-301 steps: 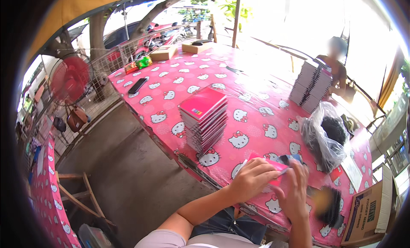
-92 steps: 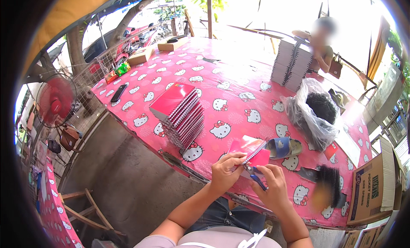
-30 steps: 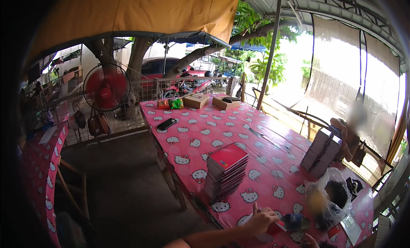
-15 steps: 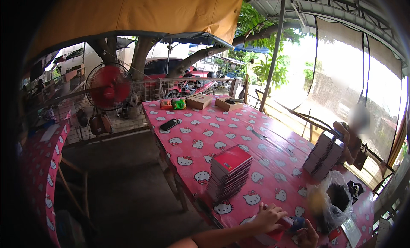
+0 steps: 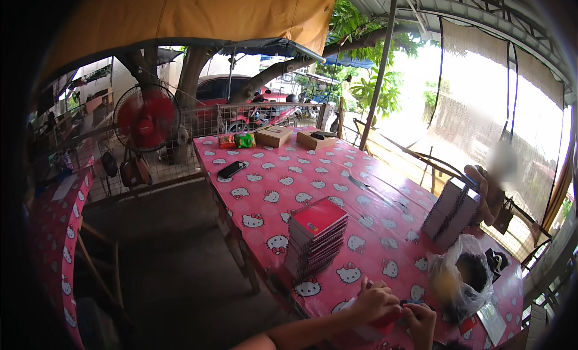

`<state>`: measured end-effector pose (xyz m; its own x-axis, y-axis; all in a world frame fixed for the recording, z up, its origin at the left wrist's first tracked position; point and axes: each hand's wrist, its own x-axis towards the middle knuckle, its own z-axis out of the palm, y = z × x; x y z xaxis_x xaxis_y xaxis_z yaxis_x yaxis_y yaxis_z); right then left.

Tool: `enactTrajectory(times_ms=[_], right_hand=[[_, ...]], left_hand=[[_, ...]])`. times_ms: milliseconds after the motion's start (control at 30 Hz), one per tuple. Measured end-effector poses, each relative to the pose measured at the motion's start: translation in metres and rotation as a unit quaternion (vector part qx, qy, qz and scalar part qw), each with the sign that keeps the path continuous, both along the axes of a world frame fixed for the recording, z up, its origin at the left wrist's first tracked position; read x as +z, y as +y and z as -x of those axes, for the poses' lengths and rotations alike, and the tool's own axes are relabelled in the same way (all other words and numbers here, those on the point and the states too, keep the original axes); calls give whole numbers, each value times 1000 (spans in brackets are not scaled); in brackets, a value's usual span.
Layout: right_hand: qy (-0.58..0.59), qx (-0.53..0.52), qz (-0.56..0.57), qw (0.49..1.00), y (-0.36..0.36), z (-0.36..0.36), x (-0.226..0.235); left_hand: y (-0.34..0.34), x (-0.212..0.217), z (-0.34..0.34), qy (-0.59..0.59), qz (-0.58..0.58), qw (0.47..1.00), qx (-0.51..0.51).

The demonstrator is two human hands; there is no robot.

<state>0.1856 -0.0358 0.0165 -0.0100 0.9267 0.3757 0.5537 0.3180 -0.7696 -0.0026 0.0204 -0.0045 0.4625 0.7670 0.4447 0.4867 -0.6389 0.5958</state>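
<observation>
At the near table edge, my left hand [image 5: 374,302] curls over a red notebook [image 5: 385,323], fingers bent down onto its cover. My right hand [image 5: 422,321] meets it from the right and pinches the same notebook's edge. A small blue thing [image 5: 410,302] shows just above my fingers; I cannot tell what it is. A tall stack of red spiral notebooks [image 5: 316,234] stands just beyond my left hand on the pink cat-print tablecloth [image 5: 283,187].
A clear plastic bag [image 5: 460,279] sits right of my hands. Another person's hand [image 5: 483,187] rests on a second notebook stack [image 5: 451,211]. Farther off lie a black phone [image 5: 230,169], two cardboard boxes [image 5: 274,136] and snack packs [image 5: 236,140]. A red fan [image 5: 146,118] stands left.
The view has tilted up from the table to the yard, pushing my hands to the bottom edge. They stay together on the red notebook throughout.
</observation>
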Motion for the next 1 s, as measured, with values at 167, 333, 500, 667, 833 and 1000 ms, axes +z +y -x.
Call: enactTrajectory(times_ms=[167, 333, 500, 667, 833, 1000], right_hand=[[-54, -72, -64, 994, 6, -35, 1], [50, -36, 67, 996, 14, -18, -8], [41, -42, -2, 998, 5, -19, -3], [56, 14, 51, 997, 10, -19, -4], [63, 48, 89, 993, 11, -22, 5], [0, 37, 35, 999, 11, -19, 4]], left_hand=[[15, -8, -19, -21, -39, 999, -5], [21, -12, 0, -96, -16, 995, 36], [18, -6, -11, -94, -25, 995, 10], [18, -6, -6, -78, -4, 997, -12], [15, -8, -4, -86, -12, 996, -14], [11, -3, -6, -66, -28, 997, 17]])
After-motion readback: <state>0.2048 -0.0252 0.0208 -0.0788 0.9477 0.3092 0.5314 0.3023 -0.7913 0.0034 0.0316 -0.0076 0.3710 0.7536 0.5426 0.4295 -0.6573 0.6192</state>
